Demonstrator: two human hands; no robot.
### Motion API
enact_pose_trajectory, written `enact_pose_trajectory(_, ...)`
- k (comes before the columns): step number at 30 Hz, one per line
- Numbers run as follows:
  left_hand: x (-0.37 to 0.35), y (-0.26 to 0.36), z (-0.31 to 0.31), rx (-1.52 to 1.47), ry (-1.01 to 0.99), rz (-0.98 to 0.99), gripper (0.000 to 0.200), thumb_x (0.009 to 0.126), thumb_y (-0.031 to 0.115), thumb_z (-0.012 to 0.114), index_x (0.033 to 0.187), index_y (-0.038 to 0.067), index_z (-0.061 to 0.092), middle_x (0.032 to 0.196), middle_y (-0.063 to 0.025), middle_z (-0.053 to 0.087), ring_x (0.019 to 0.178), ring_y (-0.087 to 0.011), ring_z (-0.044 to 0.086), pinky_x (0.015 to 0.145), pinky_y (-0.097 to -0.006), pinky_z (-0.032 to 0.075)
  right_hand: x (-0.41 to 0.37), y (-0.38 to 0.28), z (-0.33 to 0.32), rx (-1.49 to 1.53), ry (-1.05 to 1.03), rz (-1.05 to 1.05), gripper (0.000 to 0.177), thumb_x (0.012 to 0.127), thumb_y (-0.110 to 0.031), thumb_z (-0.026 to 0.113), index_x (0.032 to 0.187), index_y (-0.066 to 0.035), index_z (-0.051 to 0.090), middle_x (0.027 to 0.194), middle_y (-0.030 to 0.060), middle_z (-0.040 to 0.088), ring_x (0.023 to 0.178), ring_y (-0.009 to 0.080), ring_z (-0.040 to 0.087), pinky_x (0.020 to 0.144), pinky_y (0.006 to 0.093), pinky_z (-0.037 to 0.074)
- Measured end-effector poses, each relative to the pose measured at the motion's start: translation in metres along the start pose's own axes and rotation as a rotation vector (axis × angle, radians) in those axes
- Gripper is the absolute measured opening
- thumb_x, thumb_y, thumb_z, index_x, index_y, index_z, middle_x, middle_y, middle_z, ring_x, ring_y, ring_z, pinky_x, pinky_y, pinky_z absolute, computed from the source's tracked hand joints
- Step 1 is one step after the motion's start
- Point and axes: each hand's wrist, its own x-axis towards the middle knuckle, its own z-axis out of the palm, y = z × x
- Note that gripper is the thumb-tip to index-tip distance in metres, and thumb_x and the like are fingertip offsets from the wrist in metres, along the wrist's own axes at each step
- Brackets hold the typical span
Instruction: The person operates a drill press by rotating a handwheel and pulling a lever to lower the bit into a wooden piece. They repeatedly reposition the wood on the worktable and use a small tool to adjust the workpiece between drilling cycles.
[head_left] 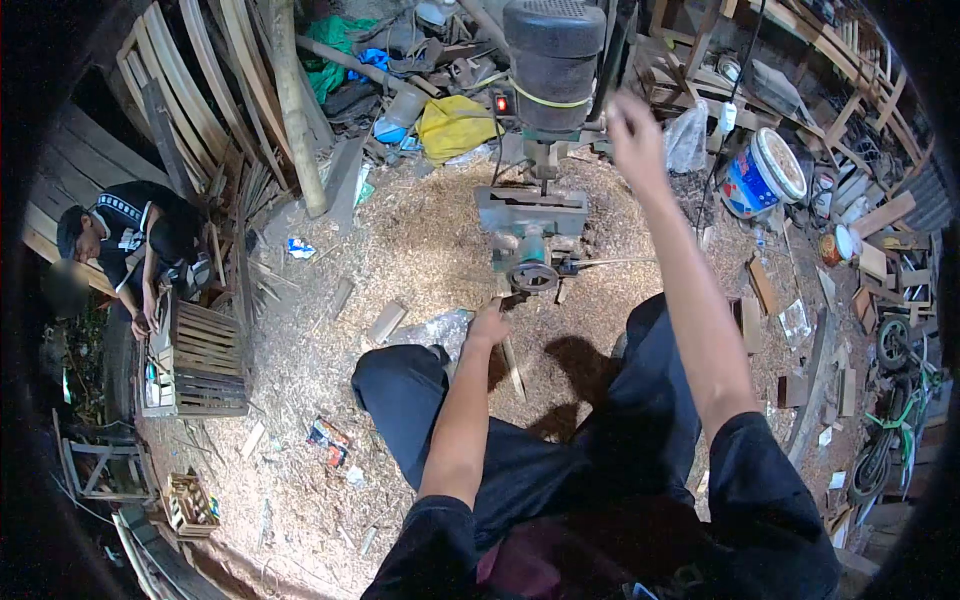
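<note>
A drill press (556, 65) with a dark motor housing stands ahead, its bit pointing down over a metal table (532, 212). Below the table is a round handwheel (533, 278). My left hand (488, 326) is just below and left of the handwheel, its fingers closed near a thin wooden strip (514, 370); what they grip is too small to make out. My right hand (632, 125) is raised at the right side of the press head, blurred, with its fingers curled near the feed lever side. Whether it holds anything is unclear.
At the left, a co-worker (140, 235) bends over a slatted wooden crate (205, 350). A white and blue bucket (765, 175) stands at the right, with a green bicycle (895, 420) beyond. Wood shavings and offcuts cover the floor. A yellow cloth (456, 128) lies behind the press.
</note>
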Motion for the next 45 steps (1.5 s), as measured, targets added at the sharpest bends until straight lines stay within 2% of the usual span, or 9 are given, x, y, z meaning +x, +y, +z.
enact_pose_trajectory(3, -0.011, -0.006, 0.014, 0.032, 0.170, 0.041, 0.057, 0.085, 0.018, 0.059, 0.137, 0.001, 0.042, 0.125, -0.0254, 0.056, 0.105, -0.0416, 0.060, 0.094, -0.0449, 0.048, -0.076, 0.011, 0.005, -0.116, -0.484, 0.587, 0.030, 0.092, -0.023, 0.057, 0.104, 0.002, 0.066, 0.100, 0.0193, 0.068, 0.094, 0.0247, 0.063, 0.084, 0.0373, 0.048)
enact_pose_trajectory(6, -0.026, 0.015, 0.005, -0.010, 0.258, 0.049, 0.046, 0.084, 0.015, 0.058, 0.126, -0.003, 0.051, 0.106, -0.0286, 0.062, 0.096, -0.0434, 0.061, 0.085, -0.0464, 0.051, -0.214, 0.117, 0.028, -0.084, -0.785, 0.454, 0.025, 0.086, -0.024, 0.059, 0.092, -0.001, 0.067, 0.082, 0.0170, 0.066, 0.076, 0.0269, 0.062, 0.072, 0.0392, 0.048)
enact_pose_trajectory(8, -0.019, 0.009, 0.017, 0.049, 0.282, 0.017, 0.042, 0.083, 0.015, 0.063, 0.121, -0.001, 0.056, 0.095, -0.0261, 0.065, 0.085, -0.0428, 0.064, 0.077, -0.0472, 0.053, -0.224, 0.083, 0.032, -0.352, -1.411, 0.552, 0.024, 0.084, -0.024, 0.059, 0.094, -0.003, 0.066, 0.078, 0.0171, 0.065, 0.072, 0.0305, 0.062, 0.068, 0.0404, 0.048)
enact_pose_trajectory(11, -0.002, 0.008, 0.011, 0.086, 0.335, 0.002, 0.030, 0.083, 0.018, 0.067, 0.108, 0.002, 0.064, 0.085, -0.0234, 0.066, 0.079, -0.0412, 0.065, 0.073, -0.0476, 0.052, -0.222, 0.052, 0.043, 0.000, -1.148, 0.557, 0.024, 0.083, -0.022, 0.060, 0.095, -0.002, 0.066, 0.079, 0.0192, 0.065, 0.073, 0.0351, 0.063, 0.068, 0.0434, 0.049)
enact_pose_trajectory(15, 0.003, 0.000, 0.011, -0.033, 0.388, -0.061, 0.017, 0.084, 0.016, 0.065, 0.093, 0.002, 0.069, 0.081, -0.0227, 0.066, 0.079, -0.0391, 0.066, 0.070, -0.0465, 0.052, -0.219, 0.060, 0.050, -0.108, -1.141, 0.491, 0.032, 0.082, -0.026, 0.061, 0.104, -0.003, 0.066, 0.099, 0.0245, 0.066, 0.092, 0.0420, 0.063, 0.084, 0.0471, 0.050)
enact_pose_trajectory(16, 0.009, -0.012, 0.013, 0.024, 0.257, -0.232, 0.016, 0.083, 0.015, 0.065, 0.089, 0.001, 0.070, 0.082, -0.0230, 0.066, 0.080, -0.0389, 0.066, 0.071, -0.0452, 0.052, -0.229, 0.064, 0.049, -0.123, -1.140, 0.503, 0.032, 0.082, -0.026, 0.061, 0.103, -0.003, 0.066, 0.099, 0.0247, 0.066, 0.093, 0.0421, 0.063, 0.084, 0.0471, 0.050)
enact_pose_trajectory(32, 0.046, -0.077, 0.045, 0.048, 0.148, -0.497, 0.020, 0.084, 0.017, 0.062, 0.094, 0.002, 0.071, 0.087, -0.0242, 0.067, 0.087, -0.0399, 0.066, 0.078, -0.0467, 0.053, -0.231, 0.075, 0.065, -0.156, -1.181, 0.585, 0.038, 0.089, -0.033, 0.058, 0.107, 0.001, 0.061, 0.094, 0.0278, 0.065, 0.088, 0.0457, 0.062, 0.082, 0.0513, 0.049)
enact_pose_trajectory(37, 0.063, -0.120, 0.088, 0.038, 0.139, -0.388, 0.015, 0.080, 0.013, 0.065, 0.090, 0.003, 0.071, 0.083, -0.0239, 0.067, 0.084, -0.0389, 0.067, 0.077, -0.0455, 0.053, -0.237, 0.077, 0.080, -0.011, -1.276, 0.628, 0.043, 0.090, -0.036, 0.057, 0.111, 0.000, 0.058, 0.091, 0.0276, 0.065, 0.085, 0.0463, 0.062, 0.080, 0.0514, 0.050)
enact_pose_trajectory(45, 0.082, -0.163, 0.148, 0.117, 0.204, -0.195, 0.013, 0.067, 0.014, 0.065, 0.074, 0.003, 0.068, 0.077, -0.0219, 0.065, 0.079, -0.0408, 0.062, 0.076, -0.0505, 0.049, -0.263, 0.078, 0.103, 0.004, -1.083, 0.551, 0.043, 0.089, -0.026, 0.058, 0.121, 0.003, 0.054, 0.088, 0.0284, 0.063, 0.083, 0.0449, 0.062, 0.074, 0.0495, 0.050)
